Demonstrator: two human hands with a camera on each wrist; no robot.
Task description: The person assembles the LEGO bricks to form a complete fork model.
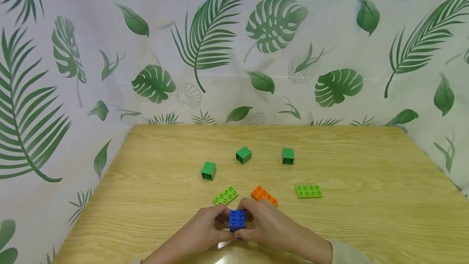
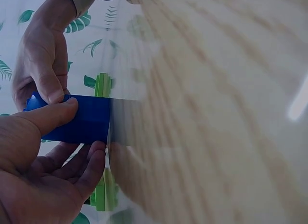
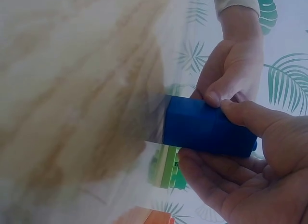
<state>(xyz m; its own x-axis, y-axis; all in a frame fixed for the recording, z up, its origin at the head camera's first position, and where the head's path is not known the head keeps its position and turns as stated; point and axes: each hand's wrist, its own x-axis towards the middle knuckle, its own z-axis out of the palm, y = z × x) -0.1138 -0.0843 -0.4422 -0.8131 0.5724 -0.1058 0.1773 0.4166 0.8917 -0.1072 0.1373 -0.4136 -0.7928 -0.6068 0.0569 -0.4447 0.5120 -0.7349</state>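
Blue block [image 1: 237, 221] stands studs-up on the counter [image 1: 384, 215], pinched by the left hand [image 1: 205, 225] and right hand [image 1: 269, 223] together, apparently being pressed or steadied, so the next move likely calls for even, straight pressure before release.

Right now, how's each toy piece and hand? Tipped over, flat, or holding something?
Blue piece: upright, studs up
Left hand: gripping blue piece
Right hand: gripping blue piece
Left green block: tipped over
Middle green block: tipped over
Right green block: tipped over
Left lime brick: flat, studs up
Right lime brick: flat, studs up
Orange brick: flat, studs up, partly hidden
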